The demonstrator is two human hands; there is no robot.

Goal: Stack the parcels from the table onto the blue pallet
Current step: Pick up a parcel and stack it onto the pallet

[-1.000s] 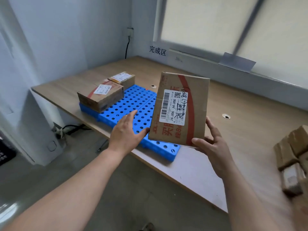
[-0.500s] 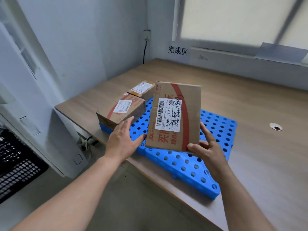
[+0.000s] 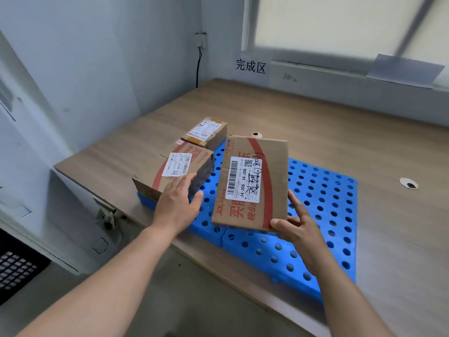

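Note:
A blue perforated pallet (image 3: 320,210) lies on the wooden table (image 3: 315,132). Two parcels sit on its left end: a brown box with a red stripe and white label (image 3: 170,171), and a smaller box with a label (image 3: 206,131) behind it. My right hand (image 3: 296,227) holds a flat brown parcel (image 3: 252,183) by its lower right corner, tilted up above the pallet's middle. My left hand (image 3: 177,203) is off that parcel, fingers straight, touching the near right side of the red-striped box.
A cable hole (image 3: 409,184) is in the table right of the pallet, and another (image 3: 255,135) shows behind the held parcel. A wall with a cable (image 3: 198,64) stands behind. A black crate (image 3: 17,266) sits on the floor at the lower left.
The view has come closer to the pallet. The held parcel has come lower over the pallet. My left hand has moved up against the red-striped box.

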